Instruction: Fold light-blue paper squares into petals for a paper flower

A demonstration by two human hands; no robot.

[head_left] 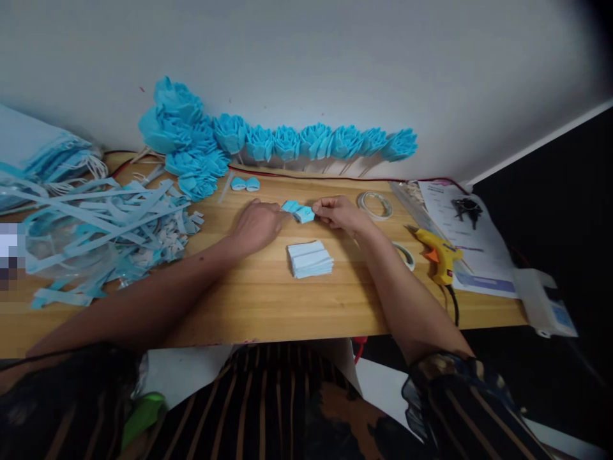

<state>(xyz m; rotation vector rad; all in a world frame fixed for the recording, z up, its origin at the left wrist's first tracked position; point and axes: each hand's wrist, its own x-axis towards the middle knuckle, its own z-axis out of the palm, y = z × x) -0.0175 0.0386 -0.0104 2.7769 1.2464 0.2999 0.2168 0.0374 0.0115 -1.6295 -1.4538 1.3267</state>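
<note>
Small folded blue pieces (304,214) lie on the wooden table between my two hands. My left hand (260,225) rests at their left side, its fingers together and the fingertips at the edge of the pieces. From the right, my right hand (339,213) pinches at the right end of the blue pieces with thumb and forefinger. Nearer to me is a stack of pale blue folded rectangles (310,259). Two small blue pieces, pinched in the middle like a bow (245,184), sit behind my left hand.
Blue fabric flowers (316,140) on sticks lean along the wall. Blue strips and scraps (110,223) are heaped at left. At right are a tape roll (375,206), a yellow glue gun (439,254), keys (466,209) and a printed paper (479,249).
</note>
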